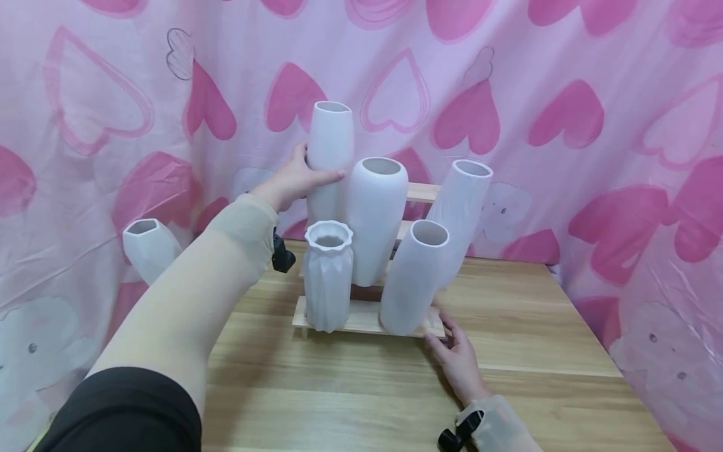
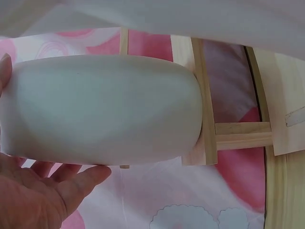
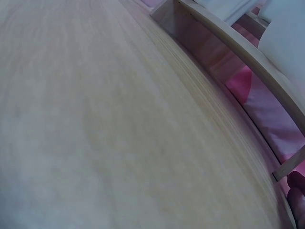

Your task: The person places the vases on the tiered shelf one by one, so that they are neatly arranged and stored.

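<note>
At the back left of a tiered wooden stand [image 1: 364, 319], my left hand [image 1: 298, 179] holds a tall white vase [image 1: 331, 141], its thumb across the front. The left wrist view shows that vase [image 2: 102, 109] with its base against a wooden slat [image 2: 207, 109]. My right hand [image 1: 460, 361] grips the stand's front right corner; only its fingertips [image 3: 296, 193] show in the right wrist view. Also on the stand are a wide-bodied vase [image 1: 377, 220], a ridged vase with scalloped rim [image 1: 329, 285], a smooth front vase [image 1: 415, 279] and a back right vase [image 1: 459, 207].
A faceted white vase [image 1: 149, 248] stands at the far left, partly behind my left arm. The wooden table [image 1: 339, 389] extends around the stand. A pink curtain with hearts [image 1: 565, 119] hangs behind and at both sides.
</note>
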A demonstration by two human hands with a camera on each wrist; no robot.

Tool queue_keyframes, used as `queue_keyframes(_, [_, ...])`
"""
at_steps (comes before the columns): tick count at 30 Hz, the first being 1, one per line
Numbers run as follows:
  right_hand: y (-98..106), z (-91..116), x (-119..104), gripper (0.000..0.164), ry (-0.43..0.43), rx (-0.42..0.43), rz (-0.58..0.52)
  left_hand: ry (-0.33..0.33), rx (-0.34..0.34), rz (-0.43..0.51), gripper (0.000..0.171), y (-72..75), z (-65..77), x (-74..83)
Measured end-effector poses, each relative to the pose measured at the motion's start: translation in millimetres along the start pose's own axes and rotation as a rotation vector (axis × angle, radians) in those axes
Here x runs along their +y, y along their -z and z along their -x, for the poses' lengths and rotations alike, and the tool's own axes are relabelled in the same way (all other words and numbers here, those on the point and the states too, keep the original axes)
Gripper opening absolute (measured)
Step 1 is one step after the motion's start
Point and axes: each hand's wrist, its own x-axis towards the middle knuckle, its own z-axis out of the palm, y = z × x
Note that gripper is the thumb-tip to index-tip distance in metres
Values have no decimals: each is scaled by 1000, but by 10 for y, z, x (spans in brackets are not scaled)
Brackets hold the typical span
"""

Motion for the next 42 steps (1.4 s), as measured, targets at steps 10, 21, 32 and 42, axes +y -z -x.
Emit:
queue_keyframes(10, [-45, -14, -11, 68, 0, -8, -14, -7, -25, 2, 105, 124, 50, -66])
queue_keyframes(21, [-111, -80, 9, 71, -1, -15, -23, -20, 101, -25, 100, 375, 424, -160])
queue_keyframes(32, [-130, -106, -20, 70, 0, -26, -27, -152, 430, 213, 70, 317, 1014, -797])
queue_keyframes(42, [-124, -116, -22, 71, -10, -30, -26, -182, 818, 294, 55, 295, 1528, -1505])
